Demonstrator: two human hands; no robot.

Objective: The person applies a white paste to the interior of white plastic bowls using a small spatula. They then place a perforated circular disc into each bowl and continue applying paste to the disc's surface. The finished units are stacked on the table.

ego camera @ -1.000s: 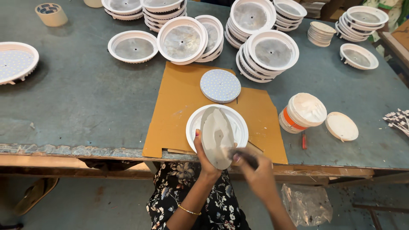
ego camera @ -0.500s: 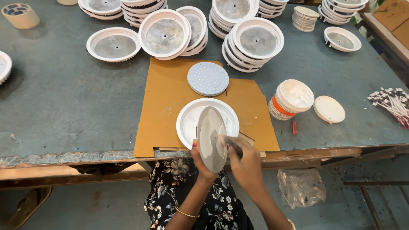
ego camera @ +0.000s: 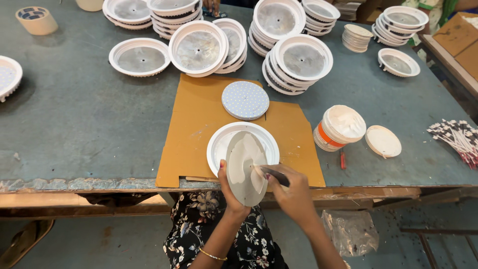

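My left hand (ego camera: 228,188) holds a round grey disc (ego camera: 245,167) tilted on edge above a white round housing (ego camera: 219,144) that lies on a brown cardboard sheet (ego camera: 194,124). My right hand (ego camera: 294,192) grips a small dark brush (ego camera: 273,175) whose tip touches the disc's face, which is partly smeared with white paste. A dotted round board (ego camera: 245,99) lies on the cardboard just beyond the housing. An open white tub of paste (ego camera: 341,127) with an orange band stands to the right, its lid (ego camera: 383,141) beside it.
Stacks of white round housings (ego camera: 298,62) fill the back of the grey table (ego camera: 74,114), with single ones (ego camera: 139,56) at the left. A tape roll (ego camera: 36,20) sits at the far left, a bundle of wires (ego camera: 458,139) at the right edge. A plastic bag (ego camera: 351,229) lies below.
The view has shifted slightly; the disc stays held over the housing while my right hand has moved the brush a little across its face.
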